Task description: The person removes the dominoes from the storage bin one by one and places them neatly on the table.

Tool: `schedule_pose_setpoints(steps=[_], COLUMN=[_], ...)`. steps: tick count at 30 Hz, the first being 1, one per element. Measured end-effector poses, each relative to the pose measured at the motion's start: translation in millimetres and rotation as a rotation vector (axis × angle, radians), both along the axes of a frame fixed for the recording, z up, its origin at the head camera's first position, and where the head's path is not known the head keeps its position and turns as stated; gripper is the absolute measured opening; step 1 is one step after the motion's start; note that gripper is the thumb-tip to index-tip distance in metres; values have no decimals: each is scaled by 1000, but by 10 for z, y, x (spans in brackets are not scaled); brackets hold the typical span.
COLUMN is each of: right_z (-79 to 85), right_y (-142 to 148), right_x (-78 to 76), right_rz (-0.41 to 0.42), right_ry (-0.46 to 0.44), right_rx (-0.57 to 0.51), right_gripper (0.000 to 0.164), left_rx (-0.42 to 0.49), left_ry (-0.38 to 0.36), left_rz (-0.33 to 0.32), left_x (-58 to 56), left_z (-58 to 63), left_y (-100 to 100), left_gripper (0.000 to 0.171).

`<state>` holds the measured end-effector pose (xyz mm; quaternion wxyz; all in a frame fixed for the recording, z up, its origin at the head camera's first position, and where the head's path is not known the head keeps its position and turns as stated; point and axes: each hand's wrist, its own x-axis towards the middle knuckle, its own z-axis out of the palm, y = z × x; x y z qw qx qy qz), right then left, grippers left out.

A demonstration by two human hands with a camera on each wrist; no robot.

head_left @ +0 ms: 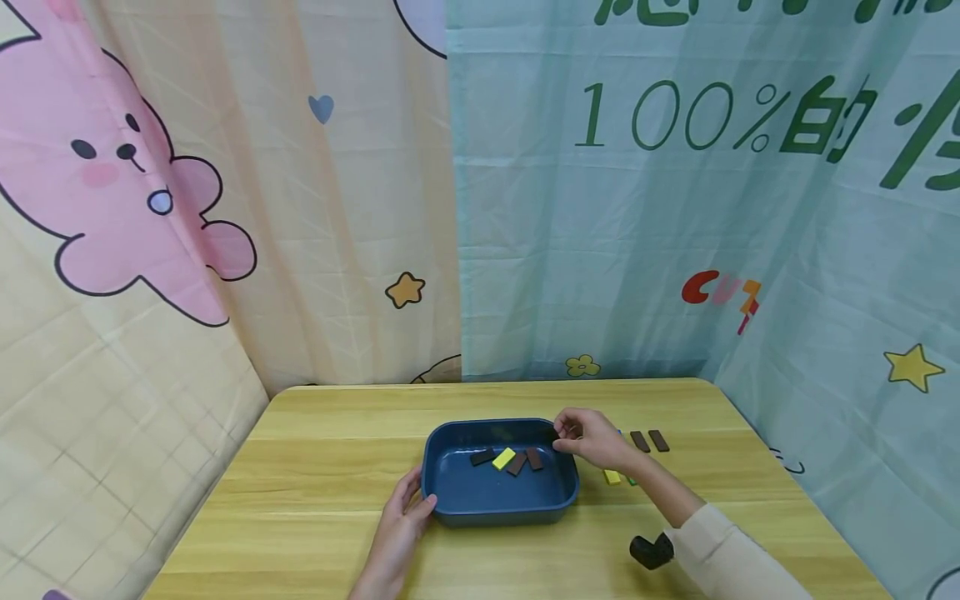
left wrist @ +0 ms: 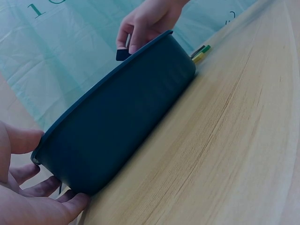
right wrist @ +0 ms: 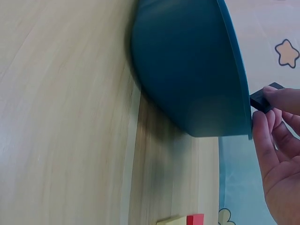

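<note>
A dark blue rectangular bin (head_left: 502, 518) stands on the wooden table. My left hand (head_left: 397, 521) holds its left end, with the thumb at the rim and the other fingers against the outer wall. Over the right rim, my right hand (head_left: 588, 437) pinches a small black block (right wrist: 260, 100) between thumb and fingers. On the bin's floor lie another black block (head_left: 482, 457), a yellow block (head_left: 504, 458) and two brown blocks, one (head_left: 516, 464) leaning close to the other (head_left: 534, 458).
Right of the bin, two brown blocks (head_left: 659, 440) lie side by side on the table (head_left: 315, 483). A yellow block (head_left: 612, 477) and a bit of green show beneath the right forearm. The right wrist view catches a red block (right wrist: 195, 219). Printed curtains (head_left: 360, 208) hang behind the table.
</note>
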<state>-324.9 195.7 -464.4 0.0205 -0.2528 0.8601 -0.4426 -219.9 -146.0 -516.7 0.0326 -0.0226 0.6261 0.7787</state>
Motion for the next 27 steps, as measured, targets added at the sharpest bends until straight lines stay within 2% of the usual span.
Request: schedule_pose_setpoints(steps=[17, 27], right_z=[-41, -111], right_y=[222, 450], right_x=[65, 87], right_rz=[-71, -132], right_ry=[-81, -88], right_rx=[-97, -102], right_gripper=[15, 13], left_rx=[1, -5], left_ry=[2, 3], left_rz=[-4, -3], left_x=[-4, -6], left_z=[-10, -5], left_y=[0, 4], left_gripper=[63, 63])
